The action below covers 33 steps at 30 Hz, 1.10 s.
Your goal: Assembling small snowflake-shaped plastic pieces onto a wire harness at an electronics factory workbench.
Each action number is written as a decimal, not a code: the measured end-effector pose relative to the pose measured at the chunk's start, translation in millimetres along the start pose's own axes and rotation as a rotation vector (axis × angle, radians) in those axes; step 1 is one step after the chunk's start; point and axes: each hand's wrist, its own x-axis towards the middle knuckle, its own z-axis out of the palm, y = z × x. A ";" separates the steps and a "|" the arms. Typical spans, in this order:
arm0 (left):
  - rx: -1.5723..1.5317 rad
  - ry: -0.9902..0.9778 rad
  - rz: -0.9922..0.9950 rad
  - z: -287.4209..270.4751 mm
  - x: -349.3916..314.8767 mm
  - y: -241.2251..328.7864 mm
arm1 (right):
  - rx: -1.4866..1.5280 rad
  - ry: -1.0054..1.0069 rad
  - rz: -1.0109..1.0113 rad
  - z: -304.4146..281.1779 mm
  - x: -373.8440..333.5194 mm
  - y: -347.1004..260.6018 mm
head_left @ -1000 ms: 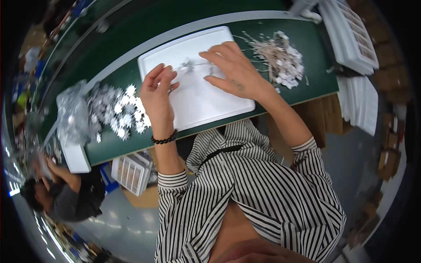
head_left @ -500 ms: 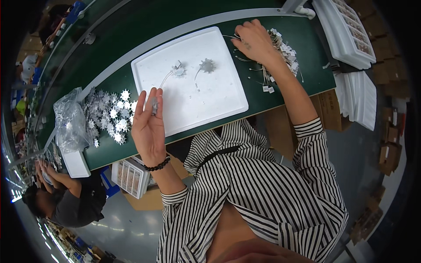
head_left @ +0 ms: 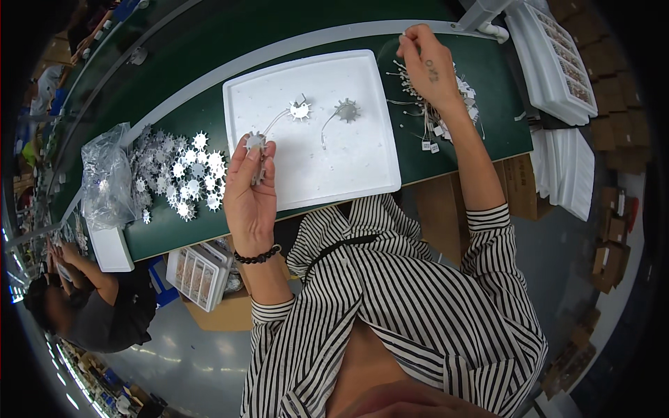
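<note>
My left hand [head_left: 251, 198] is over the left edge of a white tray [head_left: 373, 177], its thumb and fingers closed on a silvery star-shaped metal plate [head_left: 256, 140]. Another piece seems to lie lower against the fingers, partly hidden. On the tray rest two more star-shaped plates, one [head_left: 300, 110] with a pale wire and a small white tag, the other [head_left: 348, 110] with a thin wire curving down. Beyond the tray's right side, my right hand [head_left: 431, 70] is raised with thumb and forefinger pinched. A tiny pale tip shows there, too small to name. Beneath it spreads a bundle of tagged wires [head_left: 439, 129].
Left of the tray lies a heap of star-shaped plates [head_left: 191, 174], beside a clear plastic bag [head_left: 106, 181]. Foam trays [head_left: 550, 56] stand stacked beyond the green table's right end. Cardboard boxes [head_left: 526, 181] are below. A co-worker [head_left: 104, 306] sits at far left.
My left hand, palm up with fingers extended before, now pinches the star-shaped plate upright. My right hand has lifted off the wires, away from the tray. The whole view has shifted slightly.
</note>
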 end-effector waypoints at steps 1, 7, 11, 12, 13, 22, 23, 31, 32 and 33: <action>0.003 -0.016 -0.005 3.6 0.0 -3.1 | 0.082 0.059 0.033 1.0 0.7 -2.0; 0.015 -0.069 -0.025 28.4 1.9 -10.5 | -0.061 0.154 -0.138 -3.8 10.4 -8.4; -0.015 -0.090 -0.035 51.8 3.3 -6.4 | -0.161 0.147 -0.256 -3.2 2.3 -25.6; -0.033 -0.099 -0.038 56.0 4.5 -7.0 | -0.162 0.147 -0.277 -3.2 -4.2 -31.1; -0.051 -0.109 -0.041 58.3 6.1 -7.5 | -0.164 0.148 -0.297 -3.4 -9.8 -36.2; -0.013 -0.163 -0.046 76.6 21.2 -13.2 | 0.120 0.046 -0.616 -0.5 -59.4 -79.6; -0.002 -0.166 -0.034 76.2 21.1 -14.1 | 0.140 0.035 -0.592 2.1 -64.2 -79.8; 0.056 -0.105 -0.007 73.4 18.6 -15.5 | 0.151 0.103 -0.672 12.6 -59.0 -75.4; 0.075 -0.102 -0.003 73.2 18.1 -14.9 | 0.145 0.116 -0.698 14.1 -57.1 -74.8; 0.095 -0.099 0.000 73.0 17.9 -14.5 | 0.138 0.129 -0.723 15.0 -56.1 -74.5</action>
